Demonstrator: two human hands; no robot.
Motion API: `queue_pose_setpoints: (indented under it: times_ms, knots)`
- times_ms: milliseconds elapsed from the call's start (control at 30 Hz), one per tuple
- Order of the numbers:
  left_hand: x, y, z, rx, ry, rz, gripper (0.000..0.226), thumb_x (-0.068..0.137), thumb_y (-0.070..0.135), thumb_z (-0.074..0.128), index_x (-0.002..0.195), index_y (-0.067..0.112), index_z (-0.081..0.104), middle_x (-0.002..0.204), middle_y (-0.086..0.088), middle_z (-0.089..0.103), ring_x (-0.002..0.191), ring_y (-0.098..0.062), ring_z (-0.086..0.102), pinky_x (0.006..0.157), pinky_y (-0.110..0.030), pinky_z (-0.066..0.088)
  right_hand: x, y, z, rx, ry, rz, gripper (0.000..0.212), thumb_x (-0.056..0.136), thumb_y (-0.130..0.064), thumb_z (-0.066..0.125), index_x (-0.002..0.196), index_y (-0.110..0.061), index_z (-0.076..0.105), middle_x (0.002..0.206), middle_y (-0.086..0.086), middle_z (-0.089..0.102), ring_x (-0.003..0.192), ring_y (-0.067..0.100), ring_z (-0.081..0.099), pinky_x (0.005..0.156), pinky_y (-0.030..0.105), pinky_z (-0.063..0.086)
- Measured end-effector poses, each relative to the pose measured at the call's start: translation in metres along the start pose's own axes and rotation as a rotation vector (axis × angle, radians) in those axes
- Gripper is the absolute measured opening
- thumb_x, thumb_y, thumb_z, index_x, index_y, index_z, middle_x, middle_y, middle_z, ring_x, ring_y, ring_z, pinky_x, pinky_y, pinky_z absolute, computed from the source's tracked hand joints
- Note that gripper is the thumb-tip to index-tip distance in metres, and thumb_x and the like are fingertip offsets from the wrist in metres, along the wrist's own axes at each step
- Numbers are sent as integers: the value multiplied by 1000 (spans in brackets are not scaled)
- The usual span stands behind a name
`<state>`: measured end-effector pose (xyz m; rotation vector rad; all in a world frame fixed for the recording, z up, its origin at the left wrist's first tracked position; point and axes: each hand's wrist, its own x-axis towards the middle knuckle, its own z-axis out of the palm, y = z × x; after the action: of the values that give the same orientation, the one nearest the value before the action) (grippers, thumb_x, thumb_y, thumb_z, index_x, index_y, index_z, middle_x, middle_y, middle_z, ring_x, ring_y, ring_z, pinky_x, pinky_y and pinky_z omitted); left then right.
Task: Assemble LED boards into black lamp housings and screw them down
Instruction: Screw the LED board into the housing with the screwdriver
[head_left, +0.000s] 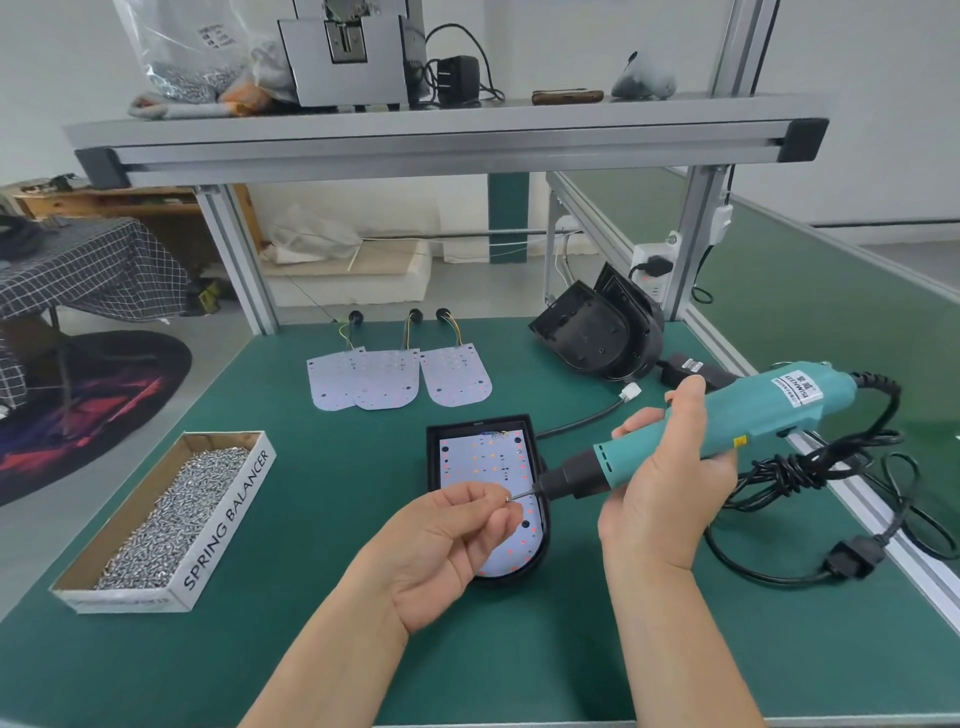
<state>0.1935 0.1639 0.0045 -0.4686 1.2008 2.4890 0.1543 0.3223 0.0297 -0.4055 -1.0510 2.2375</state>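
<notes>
Screws (171, 519) fill carton (228, 525) printed "SPRING BALANCER".

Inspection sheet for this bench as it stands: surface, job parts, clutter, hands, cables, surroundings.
Surface: green mat covering the bench.
Job's things: LED board seated in the black housing; three spare boards in a row behind it; empty housings stacked back right; cardboard box of loose screws at left.
Clutter: upper shelf holds a plastic bag, a metal machine and an adapter.
Hands: right hand grips the electric screwdriver; left hand pinches a screw at its bit.
Cables: screwdriver cord bundled at right; a black lead with a white connector lies beside the housing.
Surroundings: checked cloth and dark rug at left; power strip on the frame post.
</notes>
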Motion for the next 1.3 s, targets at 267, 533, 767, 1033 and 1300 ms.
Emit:
queue_pose_setpoints:
  times_ms: [267,533,767,1033,1300]
  knots:
    - [-1,-2,-4,8,-8,16,8,67,-10,69,71,-5,73,78,-17,67,70,-23,74,56,-17,57,-3,1,0,-19,2,-10,24,95,-37,66,92,-17,53,57,0,57,58,19,53,61,30,48]
    - [-3,-8,0,49,41,144,7,71,-10,69,74,-4,67,77,-18,69,74,-27,75,63,-20,59,-5,1,1,-9,8,-5,22,95,-35,66,91,-18,52,57,1,56,60,21,52,64,33,47]
    - [-7,-24,12,457,201,524,31,87,-7,68,69,18,71,78,-11,75,80,-25,76,74,-18,55,-4,1,2,-13,40,26,20,93,-35,67,88,-21,53,59,1,56,58,18,52,59,28,48]
    - [-7,-32,15,393,203,531,26,90,-6,66,73,14,68,81,-12,76,81,-24,76,77,-23,54,0,6,-1,-14,78,92,22,93,-36,66,94,-19,52,64,4,55,57,17,53,55,25,47]
    - [-5,-32,12,489,160,572,18,84,-2,74,87,15,70,82,-7,76,85,-23,75,71,-13,51,7,8,-3,-5,82,110,25,93,-35,66,102,-16,53,62,3,54,56,17,52,49,21,47]
